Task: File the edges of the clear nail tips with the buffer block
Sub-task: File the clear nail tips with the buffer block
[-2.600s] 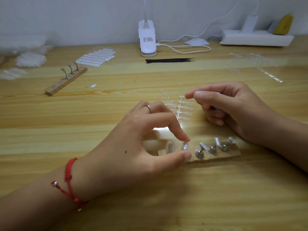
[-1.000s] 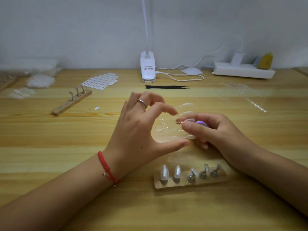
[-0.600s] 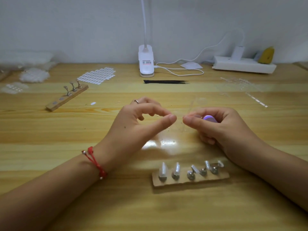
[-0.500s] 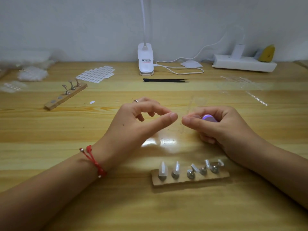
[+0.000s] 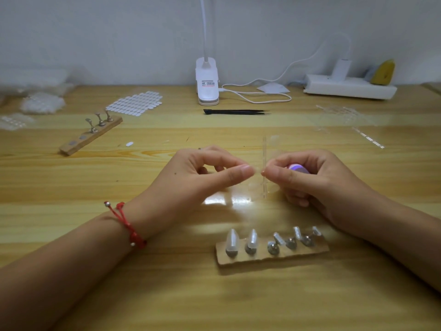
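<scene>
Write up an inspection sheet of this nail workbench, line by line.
Surface: wooden table, with lamp glare near the hands.
Job's things: clear nail tip strip upright between both hands; purple buffer block; near wooden stand, two tips mounted.
Clutter: second wooden stand, sheet of white oval stickers, black tweezers, loose clear strips.
Hands: left hand pinches the strip; right hand pinches it and grips the block.
Cables: white cable looped beside the clip lamp; power strip at the back right.
Surroundings: plain wall.

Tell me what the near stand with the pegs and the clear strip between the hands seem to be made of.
Near stand: probably pale wood, matt, rough-edged; its pegs look like shiny metal. Clear strip: apparently transparent plastic, since the table's grain shows through.
</scene>
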The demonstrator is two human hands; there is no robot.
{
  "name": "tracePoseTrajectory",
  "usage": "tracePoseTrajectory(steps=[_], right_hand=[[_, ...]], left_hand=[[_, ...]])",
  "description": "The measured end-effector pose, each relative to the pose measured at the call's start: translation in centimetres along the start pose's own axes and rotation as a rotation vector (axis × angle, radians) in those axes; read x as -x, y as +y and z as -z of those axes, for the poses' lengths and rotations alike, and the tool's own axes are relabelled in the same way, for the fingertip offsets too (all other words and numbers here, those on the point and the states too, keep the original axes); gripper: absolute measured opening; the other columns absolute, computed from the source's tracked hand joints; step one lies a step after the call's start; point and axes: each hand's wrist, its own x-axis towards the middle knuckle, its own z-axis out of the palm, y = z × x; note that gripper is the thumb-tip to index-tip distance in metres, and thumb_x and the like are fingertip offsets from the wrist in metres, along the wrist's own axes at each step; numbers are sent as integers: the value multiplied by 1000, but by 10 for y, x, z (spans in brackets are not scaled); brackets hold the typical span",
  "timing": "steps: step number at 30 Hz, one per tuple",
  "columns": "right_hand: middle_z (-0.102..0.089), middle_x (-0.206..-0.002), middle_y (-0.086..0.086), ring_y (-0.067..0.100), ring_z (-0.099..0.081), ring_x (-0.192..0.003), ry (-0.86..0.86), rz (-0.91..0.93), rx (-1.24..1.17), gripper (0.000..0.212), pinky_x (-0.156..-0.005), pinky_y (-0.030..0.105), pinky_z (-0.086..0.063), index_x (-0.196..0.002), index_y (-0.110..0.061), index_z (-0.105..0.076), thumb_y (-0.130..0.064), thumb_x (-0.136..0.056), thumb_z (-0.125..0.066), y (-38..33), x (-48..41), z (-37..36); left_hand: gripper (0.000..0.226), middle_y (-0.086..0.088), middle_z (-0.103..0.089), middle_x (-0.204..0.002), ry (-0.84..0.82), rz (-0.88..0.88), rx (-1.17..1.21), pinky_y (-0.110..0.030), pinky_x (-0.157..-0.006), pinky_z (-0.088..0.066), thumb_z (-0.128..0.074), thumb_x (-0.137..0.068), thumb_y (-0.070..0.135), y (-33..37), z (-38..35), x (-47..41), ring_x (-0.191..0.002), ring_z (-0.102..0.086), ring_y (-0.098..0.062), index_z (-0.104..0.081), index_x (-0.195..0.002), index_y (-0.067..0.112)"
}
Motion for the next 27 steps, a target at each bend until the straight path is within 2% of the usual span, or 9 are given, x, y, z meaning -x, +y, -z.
tracePoseTrajectory(steps=[3, 6, 9, 13, 16, 19, 21, 24, 27], right_hand=[[-47, -53, -8, 7, -34, -46, -15, 7, 20, 16, -43, 16, -32, -72, -23, -75, -39, -70, -78, 0, 1, -1], [-40, -48, -9, 7, -32, -44, 57, -20, -30, 18, -41, 17, -30, -68, -24, -74, -40, -63, -81, 2, -1, 0], [-40, -48, -7, 7, -32, -42, 114, -16, 7, 22, -40, 16, -29, -64, -24, -73, -41, -58, -86, 2, -1, -2], [-54, -48, -14, 0, -47, -40, 154, 33, 86, 16, -43, 5, -33, -63, -20, -69, -34, -63, -77, -1, 1, -7], [-53, -46, -16, -1, -49, -41, 188, 23, 118, 18, -44, 4, -34, -73, -17, -71, -33, -66, -74, -4, 1, -10], [-50, -62, -14, 1, -43, -47, 168, -20, 42, 33, -46, 8, -33, -98, -18, -73, -39, -74, -78, -4, -1, -7], [-46, -72, -5, 4, -39, -54, 130, -70, -163, 34, -46, 16, -30, -110, -17, -70, -37, -86, -57, -2, -4, -5], [-40, -70, 1, 9, -38, -58, 130, -104, -376, 44, -48, 21, -32, -114, -4, -65, -13, -90, -29, -3, -6, -2], [-43, -67, 2, 12, -42, -60, 129, -88, -483, 40, -50, 21, -41, -115, 2, -63, -5, -92, -31, -6, -5, -1]], left_hand=[[21, 4, -64, -83, -17, 1, 13, -39, -72, -39, -70, -66, 43, 1, -1, 0, -74, -54, -35, -78, -76, 26], [16, 0, -61, -81, 32, 0, 41, -34, -70, -38, -72, -65, 42, 0, 0, 0, -74, -53, -18, -73, -67, 26], [15, 4, -58, -76, 60, -26, 23, -26, -63, -36, -74, -63, 40, 0, -1, 1, -70, -50, -12, -70, -62, 26], [15, 9, -57, -73, 53, -77, -59, -19, -61, -34, -78, -66, 38, -2, -3, 2, -65, -45, -2, -71, -63, 25], [15, 6, -59, -73, 88, -165, -158, -21, -68, -35, -78, -71, 36, -3, -3, 3, -73, -50, -7, -71, -68, 24], [16, -5, -60, -75, 155, -283, -191, -25, -68, -38, -71, -76, 37, -3, -3, 4, -73, -51, -15, -68, -73, 21], [17, -9, -60, -76, 181, -301, -167, -33, -68, -41, -65, -78, 37, -2, -4, 4, -73, -52, -20, -67, -75, 20], [16, -8, -62, -79, 186, -252, -135, -40, -71, -45, -66, -79, 37, -2, -5, 4, -76, -56, -20, -67, -76, 22], [13, -7, -64, -80, 183, -176, -102, -35, -70, -46, -68, -79, 34, -1, -8, 4, -75, -57, -15, -69, -77, 21]])
